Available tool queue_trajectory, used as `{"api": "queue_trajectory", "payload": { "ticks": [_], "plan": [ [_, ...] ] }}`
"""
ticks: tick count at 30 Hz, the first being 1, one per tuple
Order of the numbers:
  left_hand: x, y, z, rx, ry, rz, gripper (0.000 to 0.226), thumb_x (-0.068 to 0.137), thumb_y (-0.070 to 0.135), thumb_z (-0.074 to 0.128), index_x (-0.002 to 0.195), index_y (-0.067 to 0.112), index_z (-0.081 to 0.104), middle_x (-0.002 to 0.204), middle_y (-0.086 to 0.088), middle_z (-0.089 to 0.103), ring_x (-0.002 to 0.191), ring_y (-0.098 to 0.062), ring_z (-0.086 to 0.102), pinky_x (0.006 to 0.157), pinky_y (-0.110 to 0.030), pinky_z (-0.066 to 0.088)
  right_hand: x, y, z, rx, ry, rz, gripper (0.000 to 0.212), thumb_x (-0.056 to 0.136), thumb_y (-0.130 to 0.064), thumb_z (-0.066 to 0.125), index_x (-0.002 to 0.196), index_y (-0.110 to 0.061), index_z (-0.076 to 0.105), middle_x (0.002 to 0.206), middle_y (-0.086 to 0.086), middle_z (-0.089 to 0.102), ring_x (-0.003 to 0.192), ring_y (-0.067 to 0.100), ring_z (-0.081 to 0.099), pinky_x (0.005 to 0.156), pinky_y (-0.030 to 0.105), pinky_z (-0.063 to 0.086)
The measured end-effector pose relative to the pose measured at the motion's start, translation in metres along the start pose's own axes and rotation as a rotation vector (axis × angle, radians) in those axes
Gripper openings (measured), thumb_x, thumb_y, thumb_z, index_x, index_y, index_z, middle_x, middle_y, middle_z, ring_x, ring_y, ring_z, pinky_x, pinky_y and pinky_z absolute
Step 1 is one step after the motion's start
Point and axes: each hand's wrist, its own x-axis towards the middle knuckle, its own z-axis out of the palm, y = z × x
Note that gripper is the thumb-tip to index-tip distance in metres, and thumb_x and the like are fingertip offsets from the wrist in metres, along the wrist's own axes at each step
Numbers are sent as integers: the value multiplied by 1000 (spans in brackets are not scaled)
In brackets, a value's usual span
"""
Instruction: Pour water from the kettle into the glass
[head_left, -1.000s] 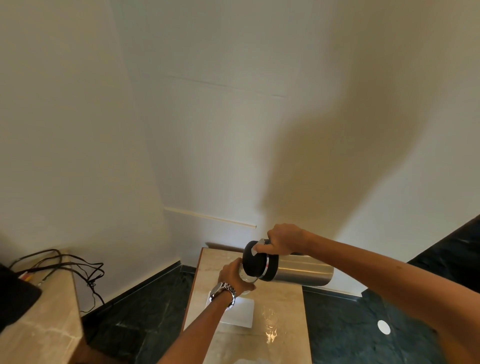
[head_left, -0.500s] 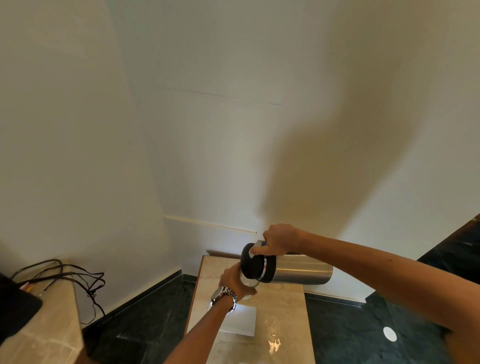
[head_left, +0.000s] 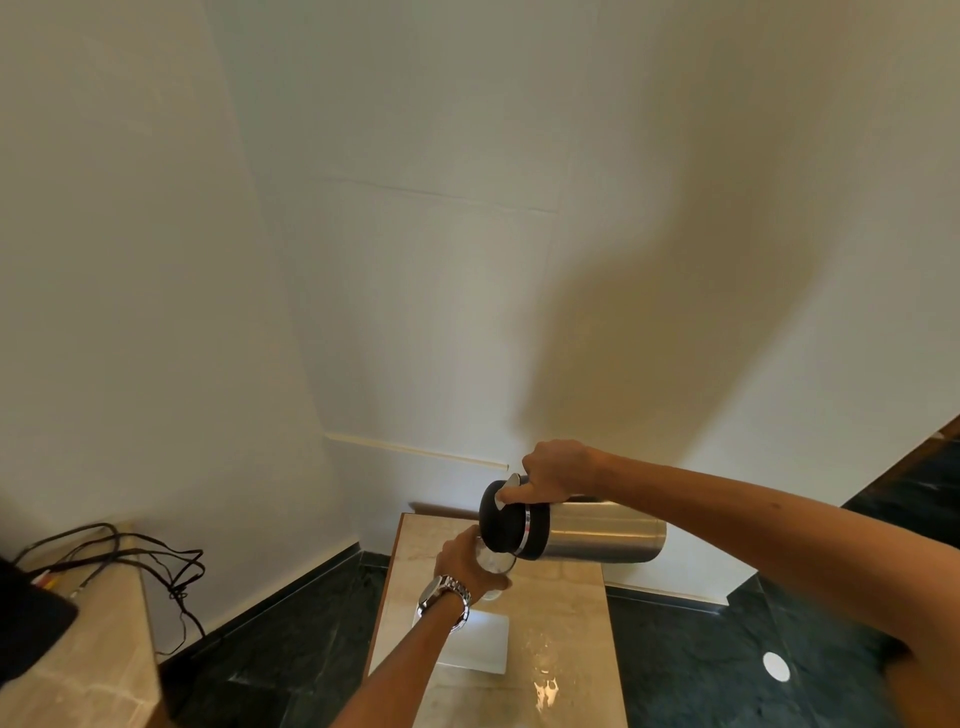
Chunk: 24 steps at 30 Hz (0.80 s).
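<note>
The kettle (head_left: 597, 538) is a steel cylinder with a black top, tipped on its side with the top pointing left. My right hand (head_left: 556, 470) grips it near the black top, thumb on a silver lever. A clear glass (head_left: 493, 564) sits just under the kettle's mouth, held above the marble table (head_left: 566, 613). My left hand (head_left: 462, 564), with a metal wristwatch, wraps around the glass and hides most of it. Whether water is flowing I cannot tell.
A white tray (head_left: 483, 644) lies on the table below my left wrist. A wet patch (head_left: 545, 691) glints near the table's front. At the left, a marble counter (head_left: 93, 654) carries black cables (head_left: 140, 556) and a dark object. White walls stand close behind; the floor is dark.
The kettle and glass have stayed together in my hands with the kettle tipped. The view has tilted slightly downward, so the table sits a little higher in frame.
</note>
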Motion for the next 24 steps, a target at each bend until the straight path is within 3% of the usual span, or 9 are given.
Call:
{"api": "queue_trajectory", "payload": {
  "ticks": [5,10,15,24],
  "plan": [
    [2,-1,-1,-12,2,-2,82,62,41,90,132,21,53,126,-1,67,114,-21,64,98,-33,55,-5,0,-5,3,-24,7,78,86,-75,38,87,-3,69,70,7,64,67,20,60,77,37,56],
    [4,0,1,-27,-2,3,80,62,40,91,130,20,55,124,-2,68,113,-21,65,98,-35,55,-6,2,-10,17,-33,17,76,88,-73,39,90,-3,69,71,6,63,69,20,60,73,32,51],
    [6,2,2,-30,-7,8,81,62,40,91,131,20,55,126,-2,67,114,-21,64,99,-35,55,-5,4,-10,-13,-36,12,78,86,-74,38,92,-4,70,80,10,71,77,24,66,79,36,57],
    [9,1,2,-7,-19,12,80,63,40,90,131,20,54,128,-2,66,116,-21,62,100,-34,53,1,4,-10,-24,-38,22,74,85,-76,38,85,-7,67,71,5,65,71,20,63,77,35,56]
  ]
}}
